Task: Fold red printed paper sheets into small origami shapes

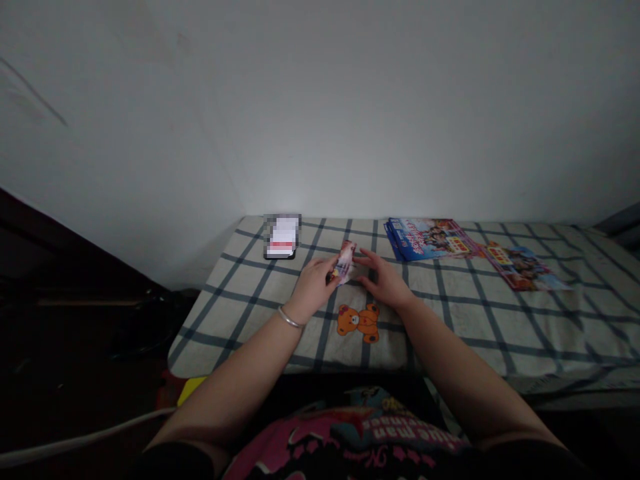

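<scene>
Watching from afar, I see the left hand (314,287) pinching a small printed paper (345,260) between thumb and fingers, between the cloth-covered table's (230,323) near and far edges. The right hand (387,283) has its fingers apart beside it, contact unclear to me. A slack left thumb could let the paper slip; a clumsy right fingertip could crumple it.

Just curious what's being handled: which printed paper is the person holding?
The small paper in the left hand; the blue stack and the flyer at far right lie untouched on the cloth.
</scene>
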Demonstrator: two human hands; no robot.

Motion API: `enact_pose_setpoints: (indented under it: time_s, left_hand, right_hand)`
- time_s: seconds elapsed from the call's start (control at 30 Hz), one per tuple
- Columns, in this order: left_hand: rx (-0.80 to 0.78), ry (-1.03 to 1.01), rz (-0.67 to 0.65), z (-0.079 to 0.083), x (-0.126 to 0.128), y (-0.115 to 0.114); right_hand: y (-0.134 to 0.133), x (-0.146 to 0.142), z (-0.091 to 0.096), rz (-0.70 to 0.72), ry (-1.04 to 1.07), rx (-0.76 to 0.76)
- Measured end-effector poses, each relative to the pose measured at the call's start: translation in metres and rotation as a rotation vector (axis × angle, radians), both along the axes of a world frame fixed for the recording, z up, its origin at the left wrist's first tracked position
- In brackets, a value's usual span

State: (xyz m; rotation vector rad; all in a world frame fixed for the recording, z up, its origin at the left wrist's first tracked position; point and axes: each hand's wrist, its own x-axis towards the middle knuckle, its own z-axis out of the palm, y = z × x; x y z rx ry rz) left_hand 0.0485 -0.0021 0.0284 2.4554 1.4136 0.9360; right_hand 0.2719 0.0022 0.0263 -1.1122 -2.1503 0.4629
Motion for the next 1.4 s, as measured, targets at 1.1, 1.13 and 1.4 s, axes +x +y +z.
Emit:
enact_pose_setpoints:
  time_s: [1.1,1.13,1.4]
  left_hand:
    - [0.109,0.285,0.147,0.008,-0.002,-0.005]
    - [0.103,0.288,0.141,0.008,-0.002,-0.005]
    - [0.103,0.311,0.001,0.008,0.001,-0.009]
  right_hand:
    - [0.006,0.004,-0.004,-0.019,0.057,0.129]
    - [0.006,0.004,-0.003,-0.021,0.034,0.128]
    - [0.001,0.001,0.004,-0.091,-0.163,0.125]
